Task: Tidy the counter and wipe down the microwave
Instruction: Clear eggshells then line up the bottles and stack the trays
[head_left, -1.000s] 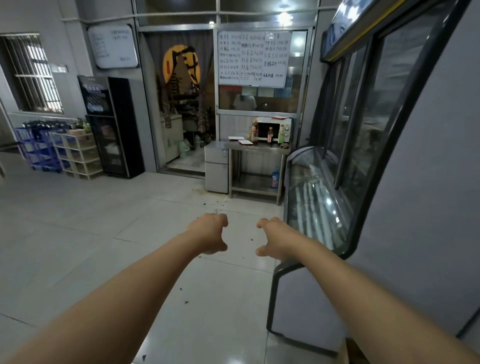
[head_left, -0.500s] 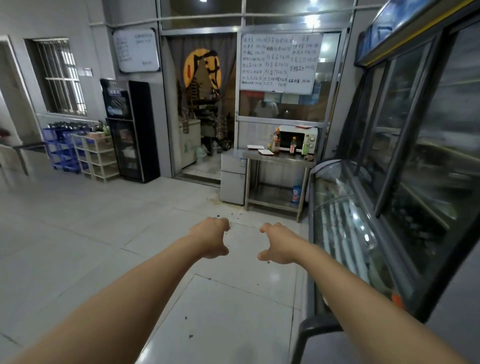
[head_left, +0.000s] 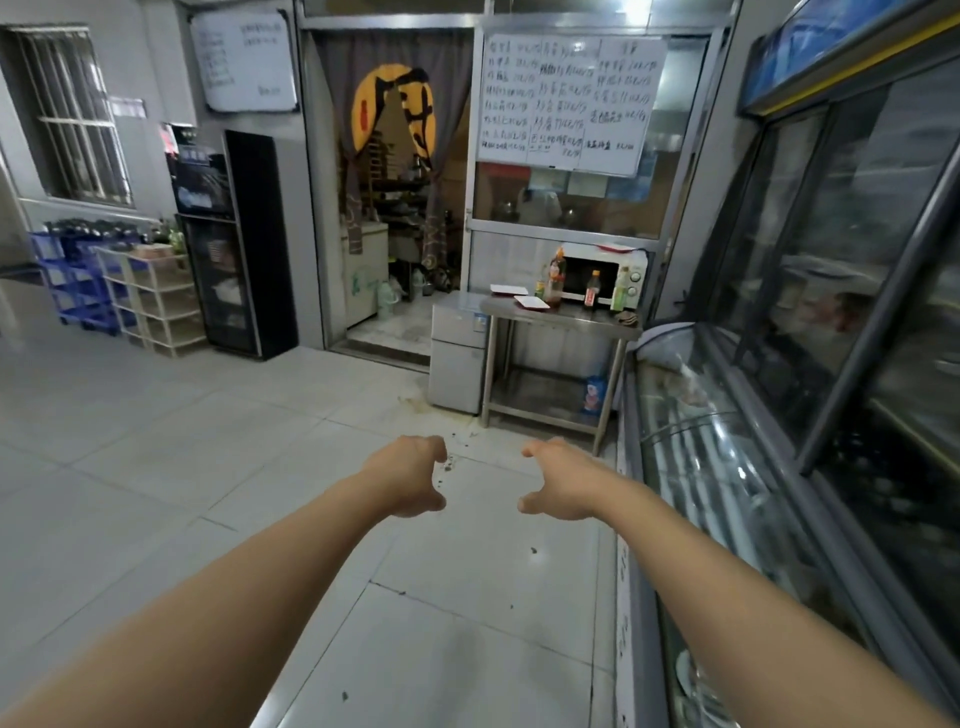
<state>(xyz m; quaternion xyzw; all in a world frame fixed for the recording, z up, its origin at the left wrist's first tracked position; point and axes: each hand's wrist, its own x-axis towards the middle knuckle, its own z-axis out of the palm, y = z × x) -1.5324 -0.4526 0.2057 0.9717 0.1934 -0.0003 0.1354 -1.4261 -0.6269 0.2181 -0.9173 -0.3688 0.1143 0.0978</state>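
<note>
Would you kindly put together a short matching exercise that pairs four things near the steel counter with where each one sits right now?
Things:
1. microwave
2. blue bottle
3. small fridge
4. white tray

Places:
A. on the floor, against the counter's left side
B. at the back of the counter top
C. on the counter's lower shelf
D. near the front left of the counter top

Pairs: 1-B, 2-C, 3-A, 4-D
</note>
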